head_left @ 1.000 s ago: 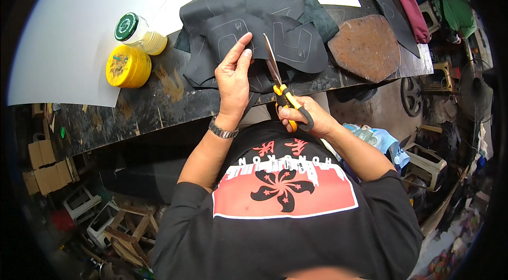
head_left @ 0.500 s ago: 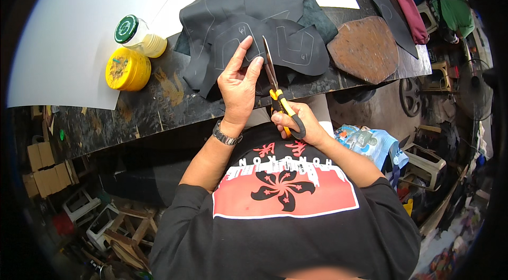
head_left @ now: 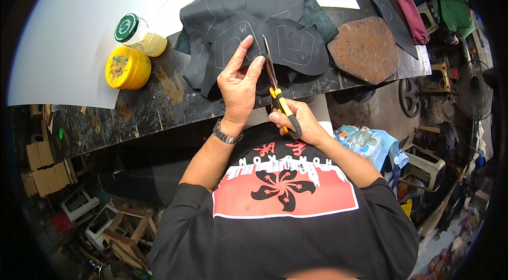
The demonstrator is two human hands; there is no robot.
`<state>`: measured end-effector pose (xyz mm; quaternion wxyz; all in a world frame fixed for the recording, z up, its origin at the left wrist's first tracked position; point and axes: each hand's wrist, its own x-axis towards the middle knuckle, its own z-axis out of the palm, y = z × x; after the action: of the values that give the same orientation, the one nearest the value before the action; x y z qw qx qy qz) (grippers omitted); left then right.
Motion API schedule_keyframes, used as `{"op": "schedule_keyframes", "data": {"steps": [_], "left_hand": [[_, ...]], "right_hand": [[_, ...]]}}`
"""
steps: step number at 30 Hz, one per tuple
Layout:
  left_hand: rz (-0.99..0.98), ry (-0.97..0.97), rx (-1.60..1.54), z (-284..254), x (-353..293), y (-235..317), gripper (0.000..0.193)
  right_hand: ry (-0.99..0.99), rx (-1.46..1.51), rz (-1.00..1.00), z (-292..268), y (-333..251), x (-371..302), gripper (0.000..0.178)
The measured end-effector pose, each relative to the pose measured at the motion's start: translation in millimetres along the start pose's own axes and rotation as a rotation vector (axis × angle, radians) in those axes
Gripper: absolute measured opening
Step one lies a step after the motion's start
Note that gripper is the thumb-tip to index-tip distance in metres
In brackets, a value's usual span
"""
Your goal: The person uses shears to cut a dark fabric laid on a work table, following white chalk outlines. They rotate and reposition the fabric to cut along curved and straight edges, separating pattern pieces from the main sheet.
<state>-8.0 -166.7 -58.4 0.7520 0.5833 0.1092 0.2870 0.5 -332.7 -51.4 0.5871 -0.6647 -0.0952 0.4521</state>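
Observation:
A pair of scissors [head_left: 278,101] with yellow and black handles is gripped in my right hand [head_left: 301,120], just off the table's front edge. Its blades look close together and point away from me over black leather [head_left: 292,42]. Pale outlines are drawn on the leather, which lies in layers, with a rounded piece on top near me. My left hand [head_left: 237,85] is raised over the near side of the leather, left of the blades. Its index finger and thumb are stretched out and apart; the other fingers are mostly hidden. Nothing shows between them.
To the left on the dark worn table [head_left: 153,116] stand a green-lidded jar [head_left: 142,37] and a yellow tub [head_left: 128,68]. A brown wooden board [head_left: 365,50] lies right of the leather, beside a long black piece [head_left: 390,18] and a maroon pouch [head_left: 411,18]. White sheets [head_left: 79,31] lie behind.

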Motion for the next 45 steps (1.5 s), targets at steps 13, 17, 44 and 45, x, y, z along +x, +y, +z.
{"op": "schedule_keyframes", "data": {"steps": [13, 17, 44, 45], "left_hand": [[0.016, 0.028, 0.035, -0.4, -1.2, -5.3, 0.046], [0.027, 0.028, 0.043, -1.0, -0.2, -5.4, 0.046], [-0.005, 0.015, 0.005, 1.4, -5.9, -1.3, 0.046], [-0.004, 0.007, 0.002, 2.9, -8.2, -0.4, 0.047]], "right_hand": [[0.028, 0.083, 0.002, 3.2, 7.4, -3.3, 0.034], [0.031, 0.076, -0.006, 3.5, 8.9, -3.4, 0.033], [0.015, 0.156, 0.030, -2.2, -3.0, -2.3, 0.031], [0.019, 0.180, 0.013, -3.6, -4.4, -0.7, 0.031]]}}
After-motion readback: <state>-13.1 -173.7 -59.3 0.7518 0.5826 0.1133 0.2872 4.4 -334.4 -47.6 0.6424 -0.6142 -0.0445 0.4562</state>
